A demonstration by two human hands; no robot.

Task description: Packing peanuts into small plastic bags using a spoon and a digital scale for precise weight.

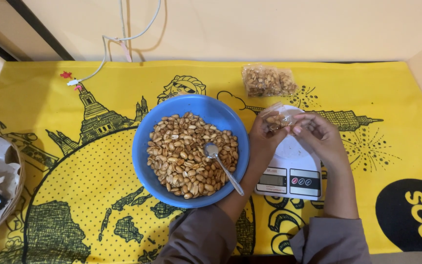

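A blue bowl (148, 137) full of peanuts (186, 151) sits in the middle of the yellow printed cloth, with a metal spoon (223, 167) lying in it. Right of the bowl stands a white kitchen scale (291, 171). Above the scale, my left hand (264, 137) and my right hand (318, 134) together hold a small clear plastic bag (279, 117) with some peanuts inside. Fingers of both hands pinch the bag's top edge.
A filled clear bag of peanuts (268, 80) lies at the back, beyond the scale. A woven basket (18, 188) with white material and a dark object stands at the left edge. A white cable (104, 55) hangs down the wall onto the cloth.
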